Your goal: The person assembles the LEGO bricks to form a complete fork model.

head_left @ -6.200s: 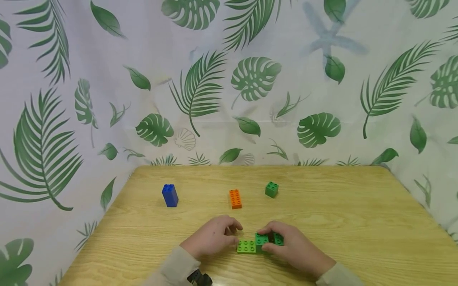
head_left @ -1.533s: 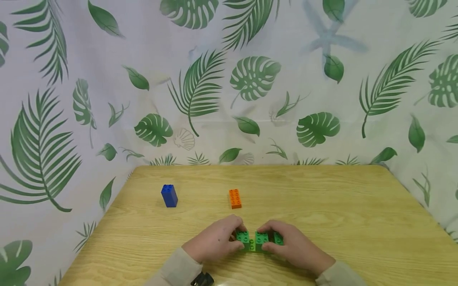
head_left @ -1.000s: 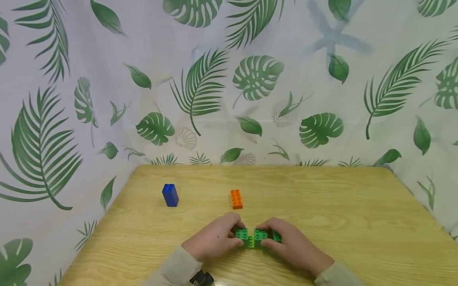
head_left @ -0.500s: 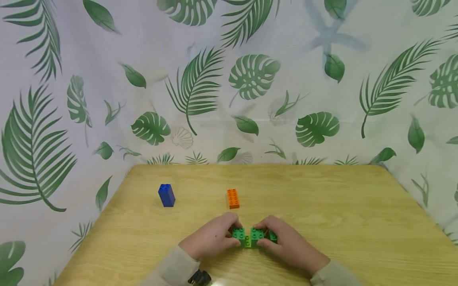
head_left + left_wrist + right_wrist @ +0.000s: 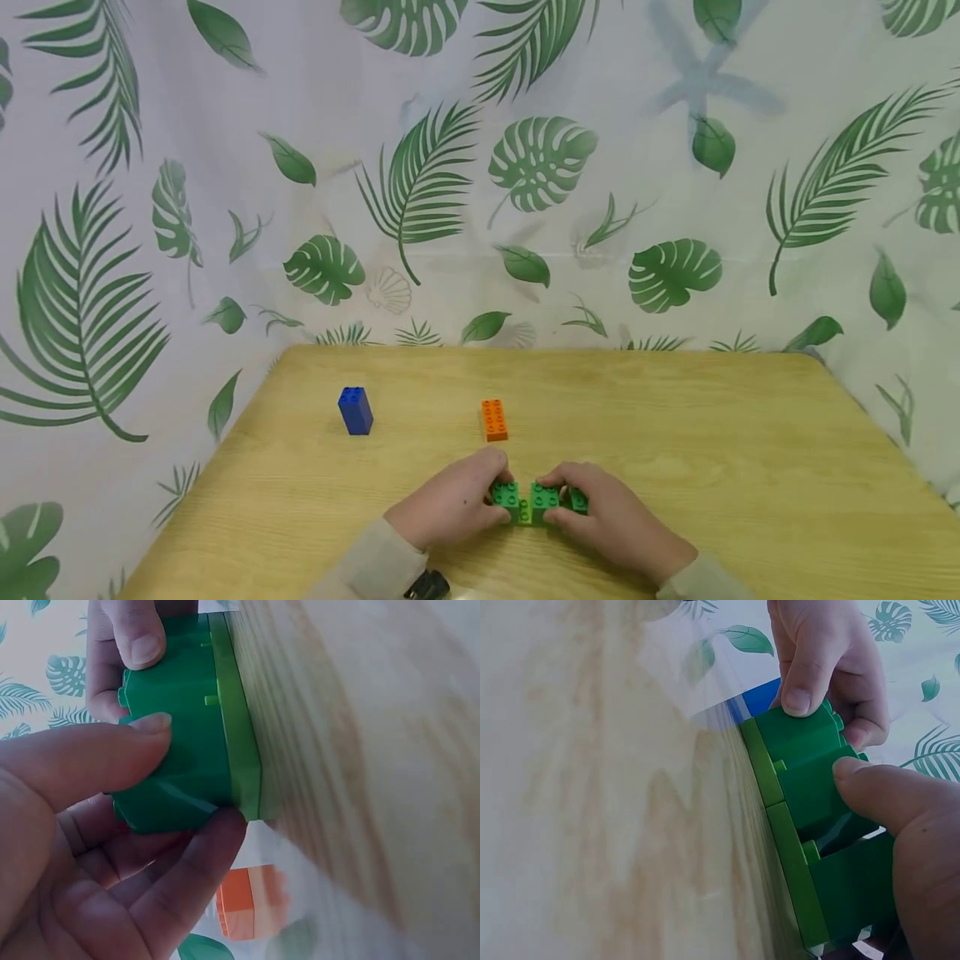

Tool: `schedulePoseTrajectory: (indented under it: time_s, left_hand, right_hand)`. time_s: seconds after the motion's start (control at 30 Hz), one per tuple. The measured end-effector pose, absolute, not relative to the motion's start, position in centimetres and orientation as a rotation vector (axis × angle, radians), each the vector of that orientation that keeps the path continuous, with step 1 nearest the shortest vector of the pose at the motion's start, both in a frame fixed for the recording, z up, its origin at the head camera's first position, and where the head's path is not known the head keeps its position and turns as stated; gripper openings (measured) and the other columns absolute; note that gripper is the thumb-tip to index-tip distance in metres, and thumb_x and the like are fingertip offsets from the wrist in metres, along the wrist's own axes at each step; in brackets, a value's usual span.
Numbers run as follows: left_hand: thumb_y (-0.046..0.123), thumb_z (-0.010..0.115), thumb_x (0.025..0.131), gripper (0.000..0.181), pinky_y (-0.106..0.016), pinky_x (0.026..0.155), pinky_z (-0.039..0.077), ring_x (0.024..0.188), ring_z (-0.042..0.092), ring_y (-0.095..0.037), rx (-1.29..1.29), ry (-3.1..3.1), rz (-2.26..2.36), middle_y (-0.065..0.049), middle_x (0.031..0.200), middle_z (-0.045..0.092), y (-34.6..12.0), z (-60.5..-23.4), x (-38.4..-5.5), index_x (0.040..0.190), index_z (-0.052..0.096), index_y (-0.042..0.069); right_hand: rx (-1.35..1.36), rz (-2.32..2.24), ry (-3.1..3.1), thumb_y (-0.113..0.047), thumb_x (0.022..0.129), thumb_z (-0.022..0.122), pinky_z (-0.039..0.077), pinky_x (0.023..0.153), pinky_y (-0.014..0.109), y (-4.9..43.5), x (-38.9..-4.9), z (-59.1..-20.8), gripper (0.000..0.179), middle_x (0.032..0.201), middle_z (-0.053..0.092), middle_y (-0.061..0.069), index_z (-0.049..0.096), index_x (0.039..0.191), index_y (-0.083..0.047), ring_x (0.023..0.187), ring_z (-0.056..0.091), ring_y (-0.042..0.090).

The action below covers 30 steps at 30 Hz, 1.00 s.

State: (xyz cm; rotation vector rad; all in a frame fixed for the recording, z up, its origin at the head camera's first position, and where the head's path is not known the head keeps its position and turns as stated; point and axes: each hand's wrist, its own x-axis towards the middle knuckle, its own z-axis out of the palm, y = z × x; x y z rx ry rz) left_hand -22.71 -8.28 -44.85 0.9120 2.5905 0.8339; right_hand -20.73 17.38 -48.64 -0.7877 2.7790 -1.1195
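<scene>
Head view: green block inside left grip.

Near side of tabletop: 2 base bricks end to end; atop, L blk (in L hand), mid blk (in R hand), R blk partly under R hand. Behind L blk: rear brick; well L of that, side blk.
</scene>
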Motion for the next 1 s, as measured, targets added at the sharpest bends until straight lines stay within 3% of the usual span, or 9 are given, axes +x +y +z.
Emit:
schedulePoseTrajectory:
  time_s: [0.4, 0.63, 0.8, 1.0]
  left_hand:
    - [0.020, 0.079, 0.091, 0.030, -0.023, 0.071, 0.048, 0.081, 0.054, -0.004, 0.857, 2.589, 0.809, 0.013, 0.096, 0.056, -7.8, -44.6, -22.8, 0.110, 0.056, 0.020]
    - [0.025, 0.079, 0.091, 0.029, -0.026, 0.075, 0.049, 0.085, 0.057, -0.005, 0.844, 2.523, 0.860, 0.014, 0.097, 0.058, -8.6, -45.0, -23.3, 0.110, 0.057, 0.025]
    - [0.034, 0.074, 0.094, 0.033, -0.032, 0.089, 0.051, 0.100, 0.060, -0.005, 0.857, 2.402, 0.953, 0.015, 0.110, 0.062, -9.9, -44.5, -24.1, 0.123, 0.061, 0.024]
    - [0.036, 0.067, 0.099, 0.040, -0.037, 0.096, 0.049, 0.110, 0.059, -0.009, 0.850, 2.391, 1.017, 0.005, 0.121, 0.064, -10.7, -44.1, -25.4, 0.132, 0.060, 0.016]
  right_hand:
    - [-0.827, -1.061, 2.843, -0.052, 0.096, 0.065, 0.050, 0.085, 0.035, 17.5, -20.6, -48.9, 0.034, 0.108, 0.060, -0.021, 0.065, 0.122, -0.030, 0.094, 0.053, 0.005]
    - [-0.798, -1.135, 2.810, -0.056, 0.094, 0.064, 0.051, 0.090, 0.039, 17.6, -20.6, -49.3, 0.039, 0.121, 0.062, -0.020, 0.066, 0.126, -0.035, 0.106, 0.058, 0.007]
    - [-0.809, -1.158, 2.805, -0.051, 0.094, 0.067, 0.051, 0.092, 0.041, 17.7, -20.5, -49.4, 0.037, 0.121, 0.062, -0.021, 0.064, 0.128, -0.036, 0.108, 0.059, 0.008]
    - [-0.813, -1.147, 2.828, -0.047, 0.094, 0.070, 0.050, 0.093, 0.045, 17.9, -20.5, -49.1, 0.038, 0.122, 0.062, -0.020, 0.065, 0.129, -0.033, 0.110, 0.059, 0.009]
